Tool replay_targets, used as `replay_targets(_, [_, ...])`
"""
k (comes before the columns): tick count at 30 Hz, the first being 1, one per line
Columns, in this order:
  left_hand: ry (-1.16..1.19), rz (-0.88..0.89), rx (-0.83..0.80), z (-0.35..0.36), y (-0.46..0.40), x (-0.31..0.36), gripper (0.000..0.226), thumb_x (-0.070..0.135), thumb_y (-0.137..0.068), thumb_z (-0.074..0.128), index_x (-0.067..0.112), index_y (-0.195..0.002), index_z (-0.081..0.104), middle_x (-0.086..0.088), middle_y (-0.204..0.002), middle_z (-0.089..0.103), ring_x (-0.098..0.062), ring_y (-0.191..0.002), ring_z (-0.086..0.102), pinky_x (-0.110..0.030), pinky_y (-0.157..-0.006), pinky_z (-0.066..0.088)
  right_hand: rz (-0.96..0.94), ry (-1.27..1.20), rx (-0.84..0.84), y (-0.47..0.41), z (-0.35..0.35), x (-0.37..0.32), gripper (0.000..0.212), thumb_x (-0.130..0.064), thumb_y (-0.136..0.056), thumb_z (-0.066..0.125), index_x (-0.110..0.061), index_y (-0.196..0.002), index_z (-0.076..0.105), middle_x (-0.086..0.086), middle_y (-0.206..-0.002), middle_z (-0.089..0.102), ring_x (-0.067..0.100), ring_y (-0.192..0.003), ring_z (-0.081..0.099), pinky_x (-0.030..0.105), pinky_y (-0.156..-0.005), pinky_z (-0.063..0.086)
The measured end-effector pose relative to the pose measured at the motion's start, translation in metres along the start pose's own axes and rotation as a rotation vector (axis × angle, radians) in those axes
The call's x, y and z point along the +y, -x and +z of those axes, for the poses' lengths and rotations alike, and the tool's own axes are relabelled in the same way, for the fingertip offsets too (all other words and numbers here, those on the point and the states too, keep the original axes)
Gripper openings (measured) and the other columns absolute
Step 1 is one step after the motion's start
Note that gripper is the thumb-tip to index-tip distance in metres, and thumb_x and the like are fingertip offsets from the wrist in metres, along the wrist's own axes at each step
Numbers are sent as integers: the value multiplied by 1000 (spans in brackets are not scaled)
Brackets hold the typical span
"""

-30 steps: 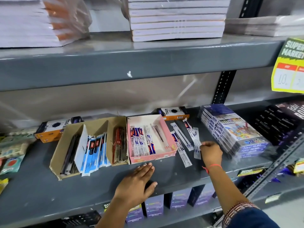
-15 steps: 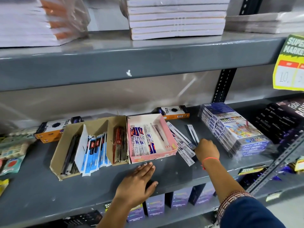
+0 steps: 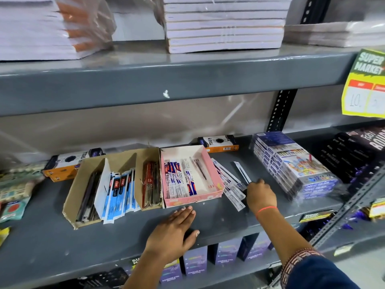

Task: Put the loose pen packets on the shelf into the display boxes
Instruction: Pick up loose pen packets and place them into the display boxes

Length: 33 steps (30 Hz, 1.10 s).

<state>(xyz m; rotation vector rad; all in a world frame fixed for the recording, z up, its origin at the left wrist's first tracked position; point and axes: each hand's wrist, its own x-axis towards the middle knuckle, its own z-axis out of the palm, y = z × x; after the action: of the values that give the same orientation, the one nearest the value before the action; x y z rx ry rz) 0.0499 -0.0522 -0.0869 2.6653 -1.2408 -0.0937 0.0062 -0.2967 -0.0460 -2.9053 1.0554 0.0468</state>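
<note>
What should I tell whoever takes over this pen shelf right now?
Left hand: flat on the grey metal shelf, empty.
Right hand: gathering the loose white pen packets beside the pink cardboard display box; whether it grips any cannot be told.
Done: the pink box holds some packets; the brown cardboard display box holds pens too.
Left: put the loose pile into the boxes.

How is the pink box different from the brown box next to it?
The pink cardboard box is one open tray holding white packets lying flat; the brown cardboard box is wider, with dividers, and its packets stand on edge. The pink one looks partly empty; the brown one's sections look fuller. Both sit on the grey metal shelf.
</note>
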Motion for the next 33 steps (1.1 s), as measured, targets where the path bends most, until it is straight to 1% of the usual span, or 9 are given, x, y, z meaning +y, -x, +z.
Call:
replay_targets(3, [-3,-15,-48,-3,0,0,123,75,-44,-40,27,-148,7,19,-138,-13,4,-131,-9,-15,-102,-7,60,-103,18,-7,0,10,33,-1,-91,42,0,-120,58,20,-122,60,34,-113,60,38,-89,51])
replay_targets(6, [-23,-10,-46,-1,0,-1,123,75,-46,-40,25,-148,10,17,-145,-8,0,-136,-6,-15,-103,-7,261,-695,-1,-23,1,28,28,3,-86,47,6,-106,67,21,-85,72,34,-83,65,31,-72,50])
replay_targets(8, [-7,-2,-40,0,0,-2,123,76,-48,-38,24,-147,11,15,-146,-7,0,-134,-8,-16,-103,-8,372,-1108,-51,-24,1,37,26,6,-85,47,7,-102,67,5,-47,60,22,-50,50,19,-48,42])
replay_targets(12, [-4,-4,-40,0,0,-1,121,76,-50,-36,23,-147,13,13,-149,-2,-3,-137,-3,-16,-103,-7,396,-1524,-213,-8,-5,41,22,8,-89,43,-2,-95,62,2,-39,56,15,-45,47,20,-49,41])
replay_targets(15, [-8,-6,-37,0,0,-2,121,76,-49,-36,24,-147,12,17,-142,-9,3,-131,-9,-16,-102,-7,315,-1595,-259,1,-10,34,27,8,-89,42,-9,-78,60,-5,-37,61,18,-55,48,25,-57,42])
replay_targets(19, [-4,4,-33,3,0,-4,118,77,-53,-32,23,-147,15,16,-143,-5,-2,-135,-4,-18,-103,-7,153,-1577,-244,10,-17,17,32,10,-89,43,-11,-74,61,-7,-38,62,10,-45,54,17,-47,43])
replay_targets(22, [-11,4,-23,3,1,-3,119,77,-53,-33,22,-147,15,13,-148,-1,-5,-137,0,-19,-104,-7,56,-1557,-240,17,-15,8,30,13,-88,42,-7,-79,63,-7,-44,67,1,-39,59,14,-42,48])
replay_targets(31, [18,-60,49,-2,14,-4,130,78,-40,-40,24,-147,12,20,-141,-9,-3,-137,-3,-18,-107,7,-46,-1542,-241,35,-20,-9,31,14,-88,43,-6,-81,66,0,-62,69,16,-56,60,24,-57,48])
replay_targets(33, [39,-86,70,-1,22,-13,127,78,-45,-37,23,-147,14,18,-142,-4,0,-132,-7,-17,-105,3,-90,-1541,-280,41,-24,-21,33,14,-88,43,-9,-78,65,-3,-59,68,10,-52,61,20,-54,47])
